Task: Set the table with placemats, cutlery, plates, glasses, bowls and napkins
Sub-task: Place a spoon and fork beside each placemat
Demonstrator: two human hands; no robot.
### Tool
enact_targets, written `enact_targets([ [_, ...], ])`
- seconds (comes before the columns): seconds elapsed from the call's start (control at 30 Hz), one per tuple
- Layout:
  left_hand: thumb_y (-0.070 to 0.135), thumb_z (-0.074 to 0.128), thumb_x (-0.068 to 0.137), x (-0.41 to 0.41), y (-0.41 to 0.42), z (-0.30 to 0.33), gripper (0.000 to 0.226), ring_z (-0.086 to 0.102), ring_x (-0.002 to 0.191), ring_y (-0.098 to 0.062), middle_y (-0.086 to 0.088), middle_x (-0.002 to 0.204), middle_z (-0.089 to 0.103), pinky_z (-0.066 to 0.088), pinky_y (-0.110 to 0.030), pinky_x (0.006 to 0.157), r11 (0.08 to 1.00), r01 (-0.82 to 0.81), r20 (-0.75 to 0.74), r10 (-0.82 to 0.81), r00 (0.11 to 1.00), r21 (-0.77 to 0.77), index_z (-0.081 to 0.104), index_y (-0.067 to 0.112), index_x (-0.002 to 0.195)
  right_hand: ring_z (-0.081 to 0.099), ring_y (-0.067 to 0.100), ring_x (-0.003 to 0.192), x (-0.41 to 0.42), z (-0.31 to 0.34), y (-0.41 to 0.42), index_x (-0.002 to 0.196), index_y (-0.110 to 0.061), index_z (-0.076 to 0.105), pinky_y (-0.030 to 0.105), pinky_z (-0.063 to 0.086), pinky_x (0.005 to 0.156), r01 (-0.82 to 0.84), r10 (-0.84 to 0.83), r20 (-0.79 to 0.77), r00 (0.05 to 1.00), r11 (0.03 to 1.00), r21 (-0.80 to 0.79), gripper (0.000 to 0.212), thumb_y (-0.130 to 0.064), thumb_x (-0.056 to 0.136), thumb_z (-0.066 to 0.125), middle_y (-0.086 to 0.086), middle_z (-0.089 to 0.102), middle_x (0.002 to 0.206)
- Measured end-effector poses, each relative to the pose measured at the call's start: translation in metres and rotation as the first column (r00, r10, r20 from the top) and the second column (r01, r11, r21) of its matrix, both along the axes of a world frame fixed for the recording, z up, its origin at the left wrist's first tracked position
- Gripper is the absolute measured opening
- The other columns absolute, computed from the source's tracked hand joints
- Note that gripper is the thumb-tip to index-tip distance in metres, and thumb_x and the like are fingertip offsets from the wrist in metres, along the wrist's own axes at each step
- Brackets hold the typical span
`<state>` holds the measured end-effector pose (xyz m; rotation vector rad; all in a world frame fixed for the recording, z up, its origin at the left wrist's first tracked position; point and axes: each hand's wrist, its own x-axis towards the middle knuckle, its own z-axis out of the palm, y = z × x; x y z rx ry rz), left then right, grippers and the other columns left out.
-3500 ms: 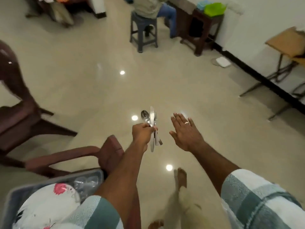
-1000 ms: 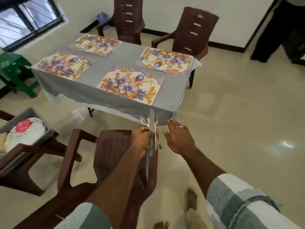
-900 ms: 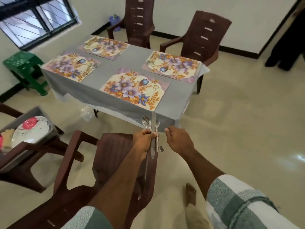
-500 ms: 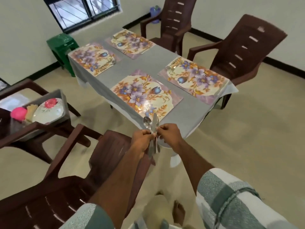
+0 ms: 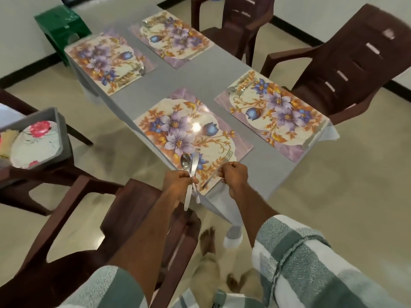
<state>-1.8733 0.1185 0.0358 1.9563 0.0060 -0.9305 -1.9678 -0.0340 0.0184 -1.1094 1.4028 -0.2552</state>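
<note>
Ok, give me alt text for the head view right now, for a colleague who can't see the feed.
Standing at the near corner of a grey table, a person holds a fork in the right hand over the nearest floral placemat, while the left hand grips a spoon and knife. Three other placemats already carry cutlery; brown chairs surround the table.

A glossy cream tiled floor (image 5: 333, 207) reflects soft light beneath a rectangular table draped in grey cloth (image 5: 206, 76). Dark brown moulded plastic armchairs (image 5: 347, 70) stand around it. A green plastic stool (image 5: 61, 30) sits by the white wall with black skirting (image 5: 295, 27).
</note>
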Motion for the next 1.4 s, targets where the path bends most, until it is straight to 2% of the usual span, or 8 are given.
enact_targets([
  [0.2,0.004,0.08,0.075,0.03,-0.013,-0.015,0.004,0.067,0.067,-0.024,-0.02,0.078,0.073,0.055,-0.038,0.067,1.0,0.011,0.001,-0.011,1.0,0.006,0.078,0.005,0.073,0.061,0.014,0.053,0.036,-0.027,-0.011,0.082,-0.005,0.074,0.022,0.046,0.045,0.054,-0.05,-0.034,0.998,0.99,0.131,0.013,-0.008,0.088,0.063,0.01,0.073,0.073],
  [0.43,0.006,0.082,0.073,0.046,-0.019,-0.029,0.01,0.068,0.071,-0.031,-0.019,0.077,0.073,0.057,-0.045,0.07,1.0,-0.021,0.008,0.021,1.0,0.021,0.077,0.01,0.066,0.061,0.017,0.055,0.061,-0.052,-0.027,0.074,-0.006,0.073,0.026,0.044,0.048,0.068,-0.058,-0.06,0.997,0.98,0.185,0.016,-0.006,0.085,0.063,0.011,0.074,0.073],
  [0.57,0.008,0.081,0.07,0.043,-0.02,-0.033,0.004,0.071,0.089,-0.044,-0.019,0.081,0.075,0.057,-0.059,0.079,1.0,0.003,-0.048,-0.003,0.999,0.003,0.077,0.007,0.069,0.062,0.016,0.051,0.069,-0.059,-0.033,0.077,-0.002,0.071,0.025,0.048,0.049,0.101,-0.09,-0.063,0.994,0.971,0.215,0.015,-0.003,0.089,0.062,0.012,0.072,0.071],
  [0.83,0.017,0.083,0.065,0.044,-0.022,-0.037,0.013,0.072,0.088,-0.04,-0.016,0.081,0.075,0.059,-0.058,0.079,0.999,0.032,-0.083,-0.031,0.996,0.013,0.077,0.008,0.072,0.066,0.013,0.046,0.073,-0.071,-0.035,0.08,0.002,0.071,0.027,0.059,0.057,0.08,-0.058,-0.169,0.984,0.989,0.126,0.014,-0.011,0.085,0.074,0.006,0.07,0.059],
  [0.97,0.015,0.083,0.067,0.046,-0.025,-0.037,0.015,0.071,0.086,-0.043,-0.018,0.08,0.075,0.059,-0.057,0.078,1.0,0.017,-0.073,-0.018,0.997,-0.003,0.076,0.004,0.074,0.071,0.013,0.052,0.07,-0.074,-0.029,0.084,-0.003,0.073,0.034,0.064,0.066,-0.005,0.009,-0.2,0.98,1.0,0.019,0.018,-0.021,0.087,0.077,0.006,0.074,0.07],
  [1.1,-0.001,0.078,0.079,0.05,-0.029,-0.034,0.003,0.072,0.068,-0.031,-0.02,0.08,0.075,0.057,-0.04,0.064,1.0,-0.021,-0.059,0.019,0.998,-0.022,0.076,-0.003,0.078,0.072,0.015,0.057,0.07,-0.076,-0.02,0.088,-0.008,0.074,0.033,0.064,0.063,-0.056,0.044,-0.201,0.979,0.997,-0.053,0.019,-0.024,0.083,0.083,0.003,0.074,0.076],
  [1.27,0.001,0.077,0.08,0.056,-0.029,-0.036,0.014,0.072,0.081,-0.041,-0.018,0.08,0.075,0.059,-0.052,0.076,1.0,0.003,-0.071,-0.005,0.997,-0.018,0.079,0.01,0.069,0.074,0.021,0.072,0.08,-0.082,-0.019,0.096,-0.007,0.076,0.039,0.064,0.069,-0.107,0.078,-0.286,0.955,0.991,-0.087,0.029,-0.027,0.078,0.086,0.006,0.076,0.085],
  [1.4,0.007,0.079,0.082,0.056,-0.03,-0.035,0.013,0.069,0.079,-0.035,-0.019,0.084,0.075,0.054,-0.043,0.07,0.999,0.014,-0.079,-0.016,0.997,-0.031,0.078,0.011,0.069,0.074,0.021,0.076,0.083,-0.08,-0.02,0.1,-0.009,0.076,0.039,0.064,0.073,-0.127,0.091,-0.299,0.95,0.986,-0.104,0.029,-0.03,0.082,0.083,0.004,0.076,0.089],
])
